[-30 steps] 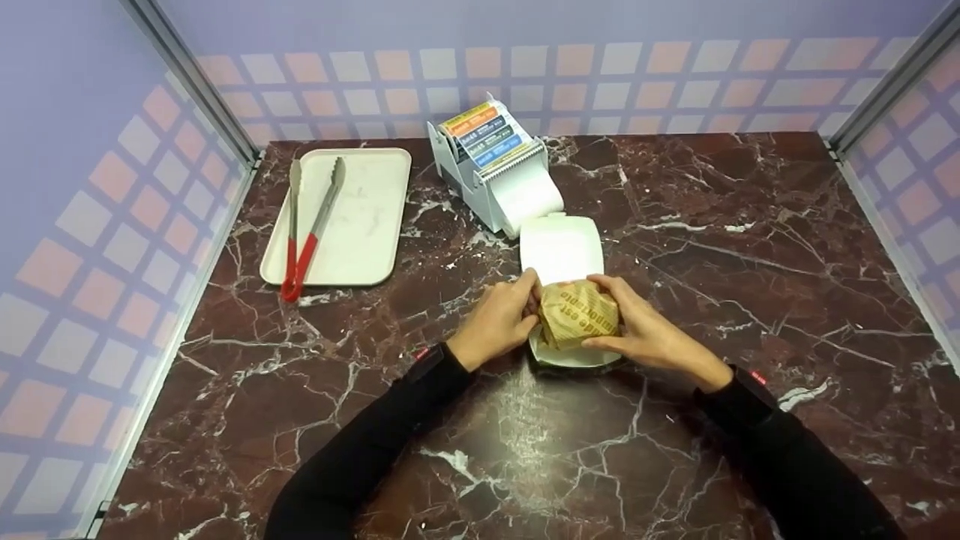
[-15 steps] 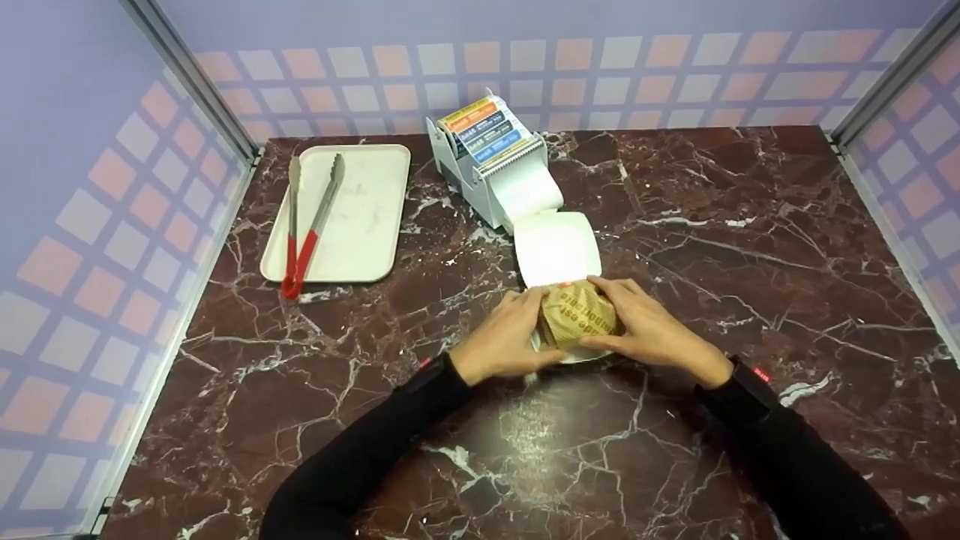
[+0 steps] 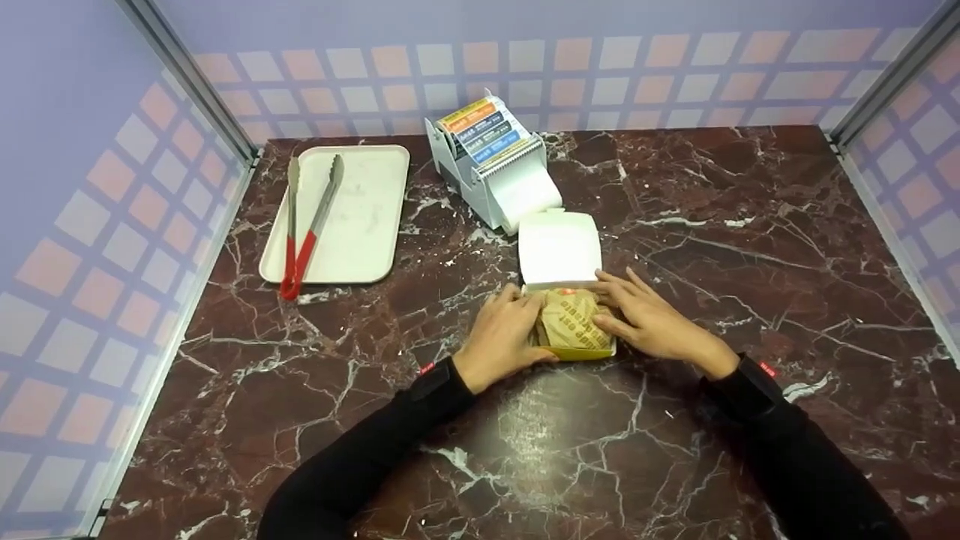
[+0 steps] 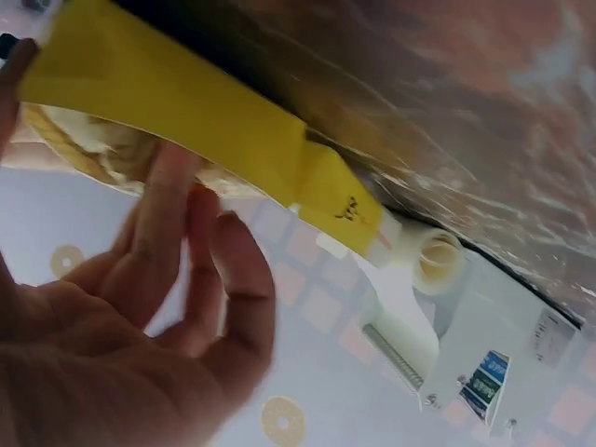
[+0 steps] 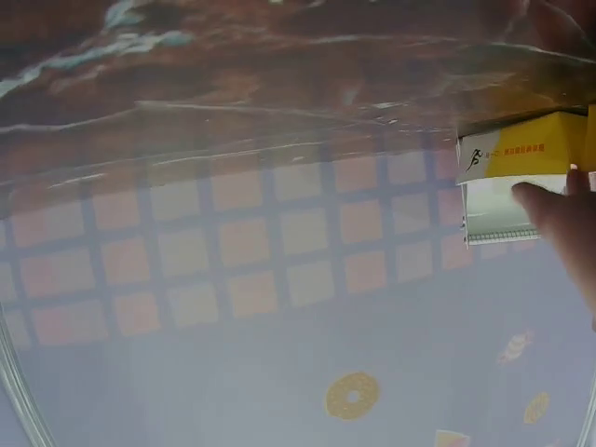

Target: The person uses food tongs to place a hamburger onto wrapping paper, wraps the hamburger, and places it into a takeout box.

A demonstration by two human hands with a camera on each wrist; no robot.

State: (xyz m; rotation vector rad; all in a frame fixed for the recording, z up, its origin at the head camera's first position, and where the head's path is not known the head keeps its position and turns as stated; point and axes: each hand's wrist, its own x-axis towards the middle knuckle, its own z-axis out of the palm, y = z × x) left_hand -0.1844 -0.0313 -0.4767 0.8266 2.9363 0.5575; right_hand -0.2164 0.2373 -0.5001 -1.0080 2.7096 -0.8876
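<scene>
A wrapped burger in brown printed paper sits inside an open burger box, yellow outside, its pale lid folded back. At the box's left side, my left hand holds it, with the thumb at the front corner. The left wrist view shows bent fingers, one reaching over the yellow wall against the wrapper. My right hand lies over the right rim, its fingers extended and spread and the thumb touching the wrapped burger. In the right wrist view only a few of its fingers appear.
Behind the lid stands a label dispenser with a white strip hanging from it, close to the lid's far edge. A cream tray is at the back left, with red-handled tongs lying across its left side. Patterned walls enclose the marble-look tabletop.
The wrapped burger has settled lower into the box, whose yellow front now shows. My left hand shifted from the burger to the box's side; my right fingers loosened and spread at the right rim.
</scene>
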